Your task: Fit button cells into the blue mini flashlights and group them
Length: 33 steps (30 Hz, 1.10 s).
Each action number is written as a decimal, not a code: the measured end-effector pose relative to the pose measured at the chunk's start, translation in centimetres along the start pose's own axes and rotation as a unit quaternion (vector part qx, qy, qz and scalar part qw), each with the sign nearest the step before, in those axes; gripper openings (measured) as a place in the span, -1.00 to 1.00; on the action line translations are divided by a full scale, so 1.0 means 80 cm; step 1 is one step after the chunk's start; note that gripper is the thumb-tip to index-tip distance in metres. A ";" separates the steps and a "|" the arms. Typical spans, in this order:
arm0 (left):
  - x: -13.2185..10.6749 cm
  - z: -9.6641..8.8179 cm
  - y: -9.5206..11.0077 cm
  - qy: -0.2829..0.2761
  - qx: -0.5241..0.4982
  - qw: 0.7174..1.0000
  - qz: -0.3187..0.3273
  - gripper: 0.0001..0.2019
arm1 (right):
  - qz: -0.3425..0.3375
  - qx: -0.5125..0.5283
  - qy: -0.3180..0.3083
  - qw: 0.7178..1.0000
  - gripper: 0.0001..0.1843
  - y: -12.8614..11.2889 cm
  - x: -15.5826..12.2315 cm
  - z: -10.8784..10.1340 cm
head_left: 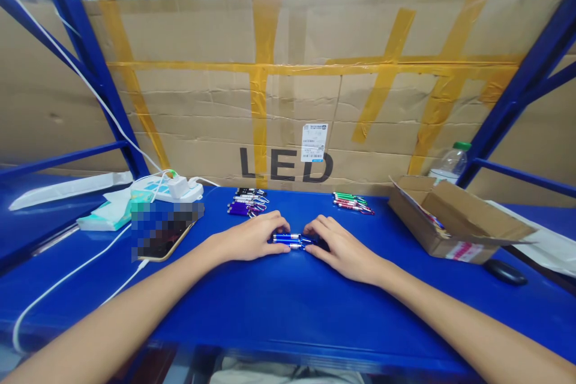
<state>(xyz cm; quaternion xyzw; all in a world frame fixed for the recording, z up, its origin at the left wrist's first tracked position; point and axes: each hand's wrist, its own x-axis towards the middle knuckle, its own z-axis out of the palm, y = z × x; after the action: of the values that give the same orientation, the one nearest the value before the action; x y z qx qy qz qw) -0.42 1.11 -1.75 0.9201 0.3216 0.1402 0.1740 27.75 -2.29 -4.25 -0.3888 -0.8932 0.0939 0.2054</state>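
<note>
A couple of blue keychain flashlights [290, 241] with carabiner clips lie side by side near the middle of the blue table. My left hand [254, 236] pinches their left ends between thumb and fingers. At the clip ends on the right, my right hand [344, 247] has its thumb and curled fingers closed around them; part of the clips is hidden there. Behind my left hand sit purple flashlights [243, 209], with silver ones [245, 198] and black ones [248, 191] in a row beyond. Green flashlights [348, 197] and red flashlights [351, 205] lie behind my right hand.
An open cardboard box [454, 246] stands at right, with a black computer mouse [506, 272] beside it and a bottle [451, 163] behind. At left are a phone [168, 234], power strip [180, 190], tissue pack [103, 216] and white cables. A large cardboard panel [207, 120] backs the table.
</note>
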 end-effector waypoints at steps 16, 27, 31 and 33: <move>0.002 0.003 0.001 0.014 0.008 1.000 0.003 -0.70 | -0.009 -0.011 0.004 1.000 -0.71 0.002 0.001 0.002; 0.004 0.007 -0.002 0.024 0.010 1.000 0.015 -0.69 | -0.018 -0.026 -0.004 0.999 -0.69 0.000 0.005 0.004; 0.004 0.008 -0.002 0.025 0.016 0.999 0.019 -0.69 | -0.013 -0.023 -0.003 1.000 -0.69 0.000 0.005 0.004; 0.004 0.007 -0.001 0.025 0.018 0.999 0.020 -0.69 | -0.011 -0.021 -0.003 1.000 -0.68 0.000 0.005 0.004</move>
<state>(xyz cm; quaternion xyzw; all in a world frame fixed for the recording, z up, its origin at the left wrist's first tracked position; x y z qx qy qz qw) -0.02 1.26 -2.27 0.9257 0.3099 0.1605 0.1462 27.33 -2.01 -4.43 -0.3830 -0.8999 0.0740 0.1951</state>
